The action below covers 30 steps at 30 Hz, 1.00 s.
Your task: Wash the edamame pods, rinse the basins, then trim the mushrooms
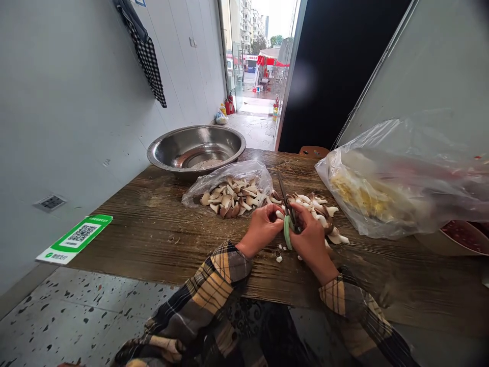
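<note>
My right hand (310,237) is closed around a pair of scissors (283,189) with pale green handles, the blades pointing up and away from me. Close beside it, my left hand (263,228) pinches a mushroom (280,215), mostly hidden by the fingers. Behind and to the right of my hands lies a loose pile of mushrooms (333,235) with white stems and brown caps. Cut mushroom pieces (231,198) are heaped on a clear plastic bag (256,171) at the left. Small white trimmings (278,259) lie on the wood below my hands.
A wide steel basin (158,153) stands at the back left of the wooden table (153,229). On the right, a clear bag with yellow contents (359,193) sits by a bowl of dark red food (464,237). A green QR-code card (78,238) is at the left edge.
</note>
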Each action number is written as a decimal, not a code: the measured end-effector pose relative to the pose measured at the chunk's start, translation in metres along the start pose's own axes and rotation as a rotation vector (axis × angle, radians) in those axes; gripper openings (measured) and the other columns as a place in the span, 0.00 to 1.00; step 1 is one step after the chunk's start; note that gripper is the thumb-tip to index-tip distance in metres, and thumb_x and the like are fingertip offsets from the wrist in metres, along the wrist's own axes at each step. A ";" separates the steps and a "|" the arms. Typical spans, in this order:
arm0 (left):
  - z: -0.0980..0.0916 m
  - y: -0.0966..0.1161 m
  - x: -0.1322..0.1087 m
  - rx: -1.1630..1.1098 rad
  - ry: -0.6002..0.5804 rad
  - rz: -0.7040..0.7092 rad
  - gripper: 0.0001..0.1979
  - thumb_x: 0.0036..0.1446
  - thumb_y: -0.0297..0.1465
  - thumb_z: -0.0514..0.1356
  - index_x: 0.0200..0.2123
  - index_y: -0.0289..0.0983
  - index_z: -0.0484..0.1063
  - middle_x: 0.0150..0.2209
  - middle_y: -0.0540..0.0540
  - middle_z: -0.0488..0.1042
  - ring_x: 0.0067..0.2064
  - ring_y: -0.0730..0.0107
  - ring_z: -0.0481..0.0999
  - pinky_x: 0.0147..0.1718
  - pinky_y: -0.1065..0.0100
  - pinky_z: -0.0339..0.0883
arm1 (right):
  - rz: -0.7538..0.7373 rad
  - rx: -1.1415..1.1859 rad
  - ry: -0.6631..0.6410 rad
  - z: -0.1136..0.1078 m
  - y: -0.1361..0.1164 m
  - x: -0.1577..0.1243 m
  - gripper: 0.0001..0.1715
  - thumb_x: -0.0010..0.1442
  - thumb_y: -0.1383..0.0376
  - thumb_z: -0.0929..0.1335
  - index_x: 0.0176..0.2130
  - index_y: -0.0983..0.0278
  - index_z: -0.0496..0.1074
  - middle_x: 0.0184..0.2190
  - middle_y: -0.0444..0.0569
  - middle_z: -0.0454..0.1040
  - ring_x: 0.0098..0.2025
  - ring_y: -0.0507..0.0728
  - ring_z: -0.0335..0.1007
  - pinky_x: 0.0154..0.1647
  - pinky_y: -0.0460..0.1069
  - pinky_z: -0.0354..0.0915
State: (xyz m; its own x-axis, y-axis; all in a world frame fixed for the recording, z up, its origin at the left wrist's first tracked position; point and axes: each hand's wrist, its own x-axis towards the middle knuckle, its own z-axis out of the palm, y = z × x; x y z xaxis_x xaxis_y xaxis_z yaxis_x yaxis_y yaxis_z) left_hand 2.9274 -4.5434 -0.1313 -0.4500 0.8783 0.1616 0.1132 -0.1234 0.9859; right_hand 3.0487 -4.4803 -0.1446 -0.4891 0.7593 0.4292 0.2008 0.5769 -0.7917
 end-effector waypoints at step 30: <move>-0.001 0.003 0.000 0.141 -0.114 0.036 0.02 0.48 0.27 0.59 0.25 0.35 0.68 0.24 0.52 0.68 0.28 0.75 0.63 0.30 0.73 0.58 | 0.079 0.162 -0.076 -0.008 0.003 0.002 0.22 0.53 0.63 0.70 0.48 0.62 0.67 0.36 0.49 0.78 0.37 0.58 0.76 0.43 0.53 0.71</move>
State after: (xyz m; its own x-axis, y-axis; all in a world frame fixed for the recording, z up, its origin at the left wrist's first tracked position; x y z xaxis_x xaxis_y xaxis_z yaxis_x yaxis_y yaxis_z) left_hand 2.9264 -4.5441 -0.1279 -0.3405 0.9223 0.1830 0.2540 -0.0971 0.9623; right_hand 3.0551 -4.4743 -0.1425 -0.5411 0.7718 0.3339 0.1046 0.4558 -0.8839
